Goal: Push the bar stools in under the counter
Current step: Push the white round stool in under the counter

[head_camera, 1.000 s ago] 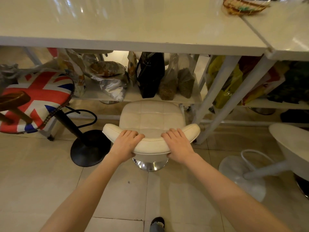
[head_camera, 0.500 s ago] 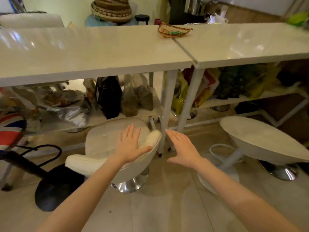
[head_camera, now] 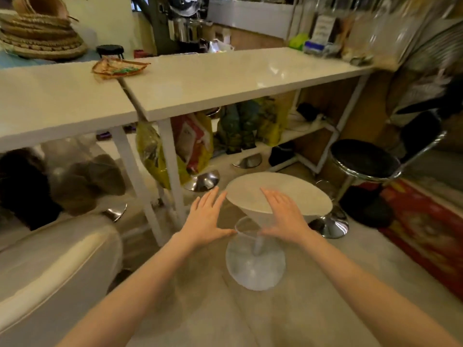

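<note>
Down in front of me, from the head camera, both my hands reach toward the round white stool (head_camera: 280, 194), which stands out on the floor (head_camera: 313, 309) in front of the counter (head_camera: 225, 78), not yet under it. My left hand (head_camera: 206, 219) is spread flat with straight fingers just beside the seat's near-left edge, holding nothing; whether a fingertip touches the rim I cannot tell. My right hand (head_camera: 285, 217) is also open, fingers straight, lying over the near side of the seat and gripping nothing. Below the seat shows the stool's round white base (head_camera: 255, 267). At far left the cream padded stool (head_camera: 50, 259) sits close to the counter's white legs (head_camera: 172, 171). A black stool (head_camera: 365, 159) stands to the right, near a red rug (head_camera: 426, 229). A woven tray (head_camera: 117, 68) lies on the counter.
</note>
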`<move>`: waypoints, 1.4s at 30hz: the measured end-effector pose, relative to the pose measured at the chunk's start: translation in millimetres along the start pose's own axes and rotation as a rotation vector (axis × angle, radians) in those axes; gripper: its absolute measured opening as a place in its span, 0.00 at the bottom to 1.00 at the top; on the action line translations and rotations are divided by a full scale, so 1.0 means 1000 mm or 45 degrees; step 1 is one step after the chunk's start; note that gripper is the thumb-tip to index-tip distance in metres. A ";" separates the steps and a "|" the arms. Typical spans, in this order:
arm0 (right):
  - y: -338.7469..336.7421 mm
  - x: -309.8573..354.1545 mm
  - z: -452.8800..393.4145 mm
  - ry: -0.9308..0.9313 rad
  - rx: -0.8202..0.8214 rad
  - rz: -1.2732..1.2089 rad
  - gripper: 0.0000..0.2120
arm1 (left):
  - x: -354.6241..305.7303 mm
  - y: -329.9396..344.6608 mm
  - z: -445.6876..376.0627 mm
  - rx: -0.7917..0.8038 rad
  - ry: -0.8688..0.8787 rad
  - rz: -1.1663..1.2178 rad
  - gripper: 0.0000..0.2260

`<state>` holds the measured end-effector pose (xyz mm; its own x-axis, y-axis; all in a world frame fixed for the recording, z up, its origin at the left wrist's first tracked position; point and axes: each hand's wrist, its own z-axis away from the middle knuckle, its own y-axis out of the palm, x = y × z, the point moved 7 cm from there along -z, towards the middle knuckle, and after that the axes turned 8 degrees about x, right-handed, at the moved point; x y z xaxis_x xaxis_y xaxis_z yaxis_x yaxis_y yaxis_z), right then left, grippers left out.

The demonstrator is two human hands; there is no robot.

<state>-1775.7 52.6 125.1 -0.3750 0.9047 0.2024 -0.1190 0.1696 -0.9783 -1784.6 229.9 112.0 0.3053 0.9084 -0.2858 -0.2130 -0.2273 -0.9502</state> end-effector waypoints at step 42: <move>0.160 -0.363 -0.082 -0.081 0.823 -0.014 0.23 | -0.104 0.188 -0.230 0.481 -0.163 0.186 0.26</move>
<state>-1583.7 -216.6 -108.9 -0.4218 0.8759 0.2341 -0.6449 -0.1084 -0.7566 -1642.8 12.2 -65.6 0.1344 0.9178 -0.3735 -0.5783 -0.2335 -0.7817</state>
